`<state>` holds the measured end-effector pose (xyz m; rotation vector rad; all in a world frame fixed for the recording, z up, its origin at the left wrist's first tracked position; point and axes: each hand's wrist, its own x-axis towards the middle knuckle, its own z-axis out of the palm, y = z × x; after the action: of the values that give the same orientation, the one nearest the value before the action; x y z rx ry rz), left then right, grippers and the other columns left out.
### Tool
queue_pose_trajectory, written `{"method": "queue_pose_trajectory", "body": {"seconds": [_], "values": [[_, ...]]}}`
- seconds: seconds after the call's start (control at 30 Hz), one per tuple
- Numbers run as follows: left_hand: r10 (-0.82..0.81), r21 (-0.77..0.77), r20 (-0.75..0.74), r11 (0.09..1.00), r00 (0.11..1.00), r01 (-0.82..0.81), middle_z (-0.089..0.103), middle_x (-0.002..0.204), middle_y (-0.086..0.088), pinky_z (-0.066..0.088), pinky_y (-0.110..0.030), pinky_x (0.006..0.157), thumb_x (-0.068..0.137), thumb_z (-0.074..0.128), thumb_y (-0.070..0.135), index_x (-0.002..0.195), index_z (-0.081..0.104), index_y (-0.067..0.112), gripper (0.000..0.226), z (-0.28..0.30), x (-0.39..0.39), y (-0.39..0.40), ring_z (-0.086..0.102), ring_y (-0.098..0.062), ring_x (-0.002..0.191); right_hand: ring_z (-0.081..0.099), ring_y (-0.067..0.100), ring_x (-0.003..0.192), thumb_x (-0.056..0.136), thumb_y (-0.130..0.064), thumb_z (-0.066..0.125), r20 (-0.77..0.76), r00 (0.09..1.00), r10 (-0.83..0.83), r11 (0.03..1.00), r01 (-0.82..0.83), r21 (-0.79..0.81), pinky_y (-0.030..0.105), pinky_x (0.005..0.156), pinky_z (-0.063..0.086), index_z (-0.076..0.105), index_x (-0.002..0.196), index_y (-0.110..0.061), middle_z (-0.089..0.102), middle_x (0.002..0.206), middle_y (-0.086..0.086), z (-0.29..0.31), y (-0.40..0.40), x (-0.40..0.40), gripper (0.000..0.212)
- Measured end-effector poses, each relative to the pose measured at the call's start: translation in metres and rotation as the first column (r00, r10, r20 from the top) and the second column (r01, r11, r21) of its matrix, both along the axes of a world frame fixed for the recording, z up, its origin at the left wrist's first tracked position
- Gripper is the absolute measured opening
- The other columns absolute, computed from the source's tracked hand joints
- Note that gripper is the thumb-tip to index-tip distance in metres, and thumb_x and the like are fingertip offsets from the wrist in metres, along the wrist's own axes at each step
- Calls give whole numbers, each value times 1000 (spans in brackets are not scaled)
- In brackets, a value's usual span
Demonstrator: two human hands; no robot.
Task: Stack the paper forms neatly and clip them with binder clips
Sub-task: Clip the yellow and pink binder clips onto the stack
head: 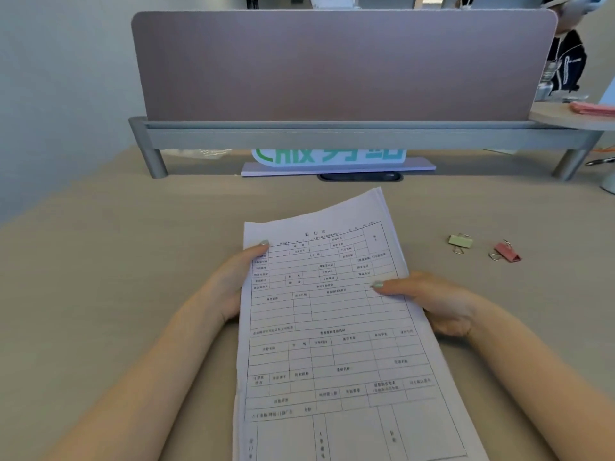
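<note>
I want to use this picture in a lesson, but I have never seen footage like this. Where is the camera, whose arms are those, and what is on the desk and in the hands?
There is only one picture, taken by a wide-angle camera worn on a person's head, looking forward and down. So the two bare arms reaching in from the bottom belong to the wearer; no machine is involved.

The left hand and the right hand grip the two long sides of a stack of paper forms, printed with table grids. The sheets are not quite squared up: edges fan out at the top right.

On the beige desk, to the right of the stack, lie two binder clips, untouched: a green one and a pink one. Behind stands a partition screen, with a sign partly hidden under its rail.
</note>
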<state>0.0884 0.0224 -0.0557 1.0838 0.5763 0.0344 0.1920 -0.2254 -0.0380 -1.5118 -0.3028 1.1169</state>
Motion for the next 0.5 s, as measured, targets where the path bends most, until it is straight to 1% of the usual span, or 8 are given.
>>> {"method": "queue_pose_trajectory", "body": {"seconds": [0.07, 0.13, 0.17, 0.23, 0.3, 0.33, 0.4, 0.5], "values": [[0, 37, -8, 999, 1000, 0, 75, 68, -5, 58, -28, 50, 94, 44, 28, 93, 63, 11, 26, -2, 1, 2, 71, -19, 57, 73, 14, 75, 89, -23, 54, 143, 990, -11, 997, 21, -72, 26, 66, 58, 69, 97, -11, 77, 86, 1, 4, 2, -4, 21], [-1, 71, -11, 997, 1000, 2, 74, 66, -5, 57, -27, 48, 95, 43, 26, 93, 63, 10, 25, -1, 1, 3, 70, -18, 55, 70, 11, 72, 90, -39, 50, 429, 901, -65, 975, 150, -166, 23, 65, 51, 69, 91, -18, 75, 77, -8, 6, 4, -3, 29], [6, 86, -15, 996, 1000, -4, 74, 67, -5, 56, -26, 48, 95, 43, 26, 94, 62, 9, 25, -1, 0, 3, 70, -17, 55, 67, 13, 74, 90, -42, 48, 591, 796, -131, 954, 264, -144, 23, 65, 47, 69, 88, -17, 73, 78, -6, 3, 4, 3, 32], [30, 121, -27, 992, 999, -26, 72, 79, -8, 57, -26, 49, 94, 45, 25, 104, 61, 7, 26, -2, 0, 4, 70, -18, 59, 58, 19, 80, 89, -36, 51, 833, 479, -278, 886, 464, 29, 30, 69, 42, 67, 87, -15, 68, 87, 3, -7, 0, 18, 26], [49, 159, -35, 986, 998, -43, 70, 85, -9, 56, -26, 48, 93, 46, 25, 108, 60, 7, 27, -2, 0, 2, 70, -18, 60, 54, 25, 98, 85, -31, 52, 958, 141, -248, 810, 572, 126, 36, 84, 39, 67, 93, -17, 65, 106, 3, -17, -10, 39, 22], [58, 183, -36, 982, 998, -50, 70, 84, -9, 56, -26, 47, 93, 46, 25, 107, 60, 7, 26, -3, 0, 2, 70, -17, 59, 51, 28, 108, 83, -29, 51, 977, 51, -208, 775, 618, 133, 41, 93, 35, 67, 97, -18, 62, 117, 3, -22, -15, 50, 24], [78, 227, -31, 972, 996, -69, 74, 69, -4, 54, -25, 44, 93, 48, 23, 98, 62, 8, 21, -2, 0, 0, 70, -16, 55, 35, 31, 131, 83, -27, 52, 991, 27, -132, 697, 714, 74, 49, 109, 17, 62, 111, -19, 49, 138, 7, -28, -23, 69, 31], [91, 261, -18, 962, 996, -83, 72, 55, 2, 53, -24, 43, 92, 49, 22, 85, 62, 11, 19, -1, -1, -1, 69, -14, 51, 3, 32, 145, 88, -35, 47, 984, 176, -36, 567, 814, -125, 57, 111, -9, 46, 131, -19, 21, 156, 11, -32, -30, 83, 46]]}}
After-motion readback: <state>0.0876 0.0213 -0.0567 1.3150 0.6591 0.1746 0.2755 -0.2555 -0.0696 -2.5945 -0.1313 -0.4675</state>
